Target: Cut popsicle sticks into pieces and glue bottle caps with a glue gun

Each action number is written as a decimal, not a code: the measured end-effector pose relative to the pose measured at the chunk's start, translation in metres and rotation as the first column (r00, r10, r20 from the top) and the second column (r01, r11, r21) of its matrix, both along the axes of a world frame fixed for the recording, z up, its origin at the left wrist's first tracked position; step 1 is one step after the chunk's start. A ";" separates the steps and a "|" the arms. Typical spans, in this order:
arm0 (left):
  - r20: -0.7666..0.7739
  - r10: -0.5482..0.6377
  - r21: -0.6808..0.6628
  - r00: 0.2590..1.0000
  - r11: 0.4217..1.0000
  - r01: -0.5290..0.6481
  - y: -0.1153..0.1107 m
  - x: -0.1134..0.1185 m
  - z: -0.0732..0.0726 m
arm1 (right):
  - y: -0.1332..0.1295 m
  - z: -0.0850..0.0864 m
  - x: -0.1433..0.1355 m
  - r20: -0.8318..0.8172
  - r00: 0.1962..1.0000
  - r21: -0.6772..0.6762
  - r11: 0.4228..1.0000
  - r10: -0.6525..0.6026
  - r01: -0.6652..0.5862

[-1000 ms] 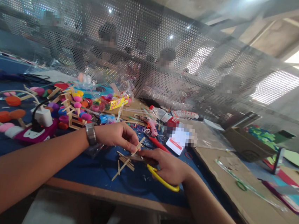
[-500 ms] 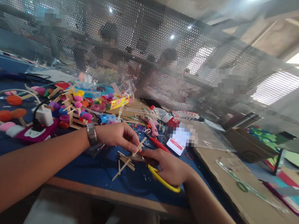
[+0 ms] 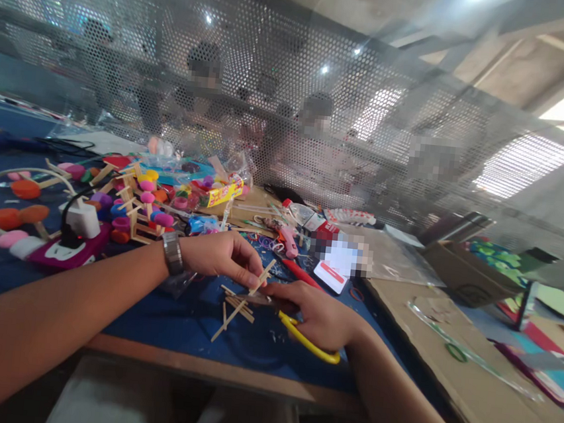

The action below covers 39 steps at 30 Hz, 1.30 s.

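Head view: a blue-topped table [image 3: 170, 337] with a brown near edge. Toward its left end sits a magenta power strip [image 3: 66, 250] bearing a white cube-shaped plug [image 3: 85, 220]; beyond, a heap of round coloured pieces and pale wooden strips [image 3: 135, 205]. Toward the far edge lie a yellow printed packet [image 3: 224, 194] and a clear plastic bottle with red cap and label [image 3: 323, 227], on its side; behind stands a grey perforated screen [image 3: 278, 45]. A lit white phone [image 3: 339, 263] lies just beyond the right hand [image 3: 324, 315]. Toward the right end: a flat brown cardboard sheet [image 3: 413, 350].

Thin, straight, pale wooden stick [image 3: 232, 318]: upper end at the left hand [image 3: 230, 258], lower end slanting toward the near edge, across a small pile of short pale sticks [image 3: 246, 313]; contact with the pile cannot be told.

Left hand: thumb and forefinger together, pinched on the stick. Right hand: fingers curled around yellow-handled scissors [image 3: 305, 342], blades at the stick's middle; blade gap indistinct.
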<state>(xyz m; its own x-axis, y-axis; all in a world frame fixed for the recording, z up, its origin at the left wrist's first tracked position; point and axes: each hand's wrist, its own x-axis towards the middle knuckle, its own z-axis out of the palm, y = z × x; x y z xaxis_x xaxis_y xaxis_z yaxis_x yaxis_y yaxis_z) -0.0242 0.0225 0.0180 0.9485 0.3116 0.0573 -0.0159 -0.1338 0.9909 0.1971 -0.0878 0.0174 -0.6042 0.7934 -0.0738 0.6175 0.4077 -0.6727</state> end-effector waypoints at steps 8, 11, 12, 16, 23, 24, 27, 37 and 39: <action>-0.003 0.048 0.064 0.999 0.997 -0.047 0.000 0.000 0.001 | 0.001 0.000 -0.001 -0.027 0.999 0.019 1.000 0.020 -0.020; 0.032 0.180 0.113 0.983 0.977 -0.182 0.004 0.001 0.000 | 0.002 -0.001 0.001 -0.056 0.998 0.006 1.000 0.017 -0.017; 0.048 0.242 0.137 0.969 0.959 -0.246 0.006 0.001 -0.001 | 0.002 -0.001 0.003 -0.077 0.997 -0.008 1.000 0.013 -0.013; 0.075 0.454 0.305 0.888 0.838 -0.453 0.015 0.000 -0.005 | 0.004 -0.001 0.008 -0.246 0.969 -0.064 0.998 -0.025 0.010; 0.061 0.602 0.646 0.796 0.584 -0.491 0.017 0.000 -0.018 | 0.011 -0.009 0.008 -0.445 0.873 -0.141 0.978 -0.202 0.154; 0.075 0.612 0.665 0.788 0.558 -0.496 0.017 0.001 -0.019 | 0.012 -0.011 0.007 -0.451 0.861 -0.161 0.971 -0.234 0.179; 0.147 0.637 0.680 0.757 0.491 -0.545 0.015 0.003 -0.018 | 0.015 -0.013 0.003 -0.492 0.817 -0.192 0.953 -0.302 0.236; 0.368 0.572 0.659 0.733 0.396 -0.639 0.004 0.002 -0.008 | 0.019 -0.020 0.000 -0.374 0.803 -0.006 0.868 -0.463 0.497; 0.356 0.535 0.701 0.766 0.389 -0.598 0.000 0.004 -0.010 | 0.018 -0.023 -0.002 -0.316 0.816 0.042 0.852 -0.484 0.522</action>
